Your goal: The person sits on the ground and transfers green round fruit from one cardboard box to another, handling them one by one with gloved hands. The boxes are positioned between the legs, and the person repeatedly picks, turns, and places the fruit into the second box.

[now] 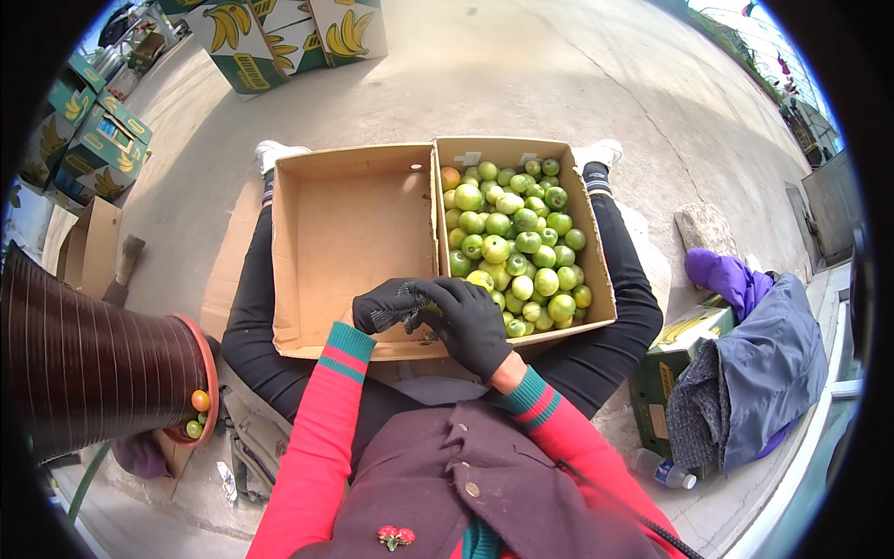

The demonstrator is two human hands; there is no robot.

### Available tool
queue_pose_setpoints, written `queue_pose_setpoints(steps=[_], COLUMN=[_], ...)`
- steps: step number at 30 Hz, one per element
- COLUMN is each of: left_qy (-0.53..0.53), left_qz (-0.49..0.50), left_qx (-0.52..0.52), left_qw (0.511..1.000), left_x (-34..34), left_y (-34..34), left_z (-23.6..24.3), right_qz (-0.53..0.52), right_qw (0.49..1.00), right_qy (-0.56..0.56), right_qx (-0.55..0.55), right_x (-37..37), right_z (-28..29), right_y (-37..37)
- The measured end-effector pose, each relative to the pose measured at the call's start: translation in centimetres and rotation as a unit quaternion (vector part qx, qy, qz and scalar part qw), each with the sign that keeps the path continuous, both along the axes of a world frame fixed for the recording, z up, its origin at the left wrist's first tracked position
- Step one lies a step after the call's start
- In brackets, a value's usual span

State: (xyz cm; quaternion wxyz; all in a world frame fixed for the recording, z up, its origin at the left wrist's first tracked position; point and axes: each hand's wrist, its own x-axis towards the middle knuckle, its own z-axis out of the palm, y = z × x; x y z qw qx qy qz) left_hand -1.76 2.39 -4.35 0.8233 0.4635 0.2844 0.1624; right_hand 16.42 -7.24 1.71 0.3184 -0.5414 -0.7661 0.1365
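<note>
My left hand [385, 306] and my right hand [468, 328], both in black gloves, meet above the near edge where two cardboard boxes join. Fingers on both are curled and pressed against each other; anything between them is hidden. The left-hand box [358, 214] shows a bare brown bottom. Green tomatoes [521, 244], with an orange one [450, 177] in the far left corner, fill much of the right-hand box [596, 247]. Both boxes stand between my outstretched legs.
On its side at left lies a large brown basket [102, 354], with a few tomatoes at its orange rim. Banana cartons [270, 47] stand ahead and far left. At right, a grey jacket [768, 373] drapes over a green carton, near a plastic bottle [663, 469].
</note>
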Motion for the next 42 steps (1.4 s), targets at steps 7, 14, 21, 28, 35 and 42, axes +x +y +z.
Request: queue_pose_setpoints(steps=[7,14,21,28,35,42], left_qy=[0.078,0.408,0.429,0.379,0.395,0.406], left_qz=[0.066,-0.117,-0.016,0.027,0.072,0.059], left_qx=[-0.046,0.465,0.634,0.662,0.654,0.643], left_qw=[0.994,0.777,0.644,0.646,0.641,0.647], left_x=[-0.3,-0.2,1.2,1.2,1.8,2.3], left_y=[1.1,-4.6,-7.1,-5.9,-6.9,-6.2], left_z=[-0.5,7.0,2.5,2.1,3.2,3.4], right_qz=[-0.180,-0.200,-0.194,-0.193,-0.192,-0.183], right_qw=[0.979,0.977,0.976,0.974,0.975,0.972], right_qy=[-0.099,-0.069,-0.103,-0.101,-0.110,-0.139], right_qx=[0.003,-0.033,-0.004,0.070,0.021,-0.045], right_x=[6.3,7.5,6.9,6.4,6.5,7.1], right_z=[0.6,-1.8,-1.6,-1.2,-1.9,-2.4], right_y=[-1.5,-2.5,-2.2,-1.6,-1.4,-0.9])
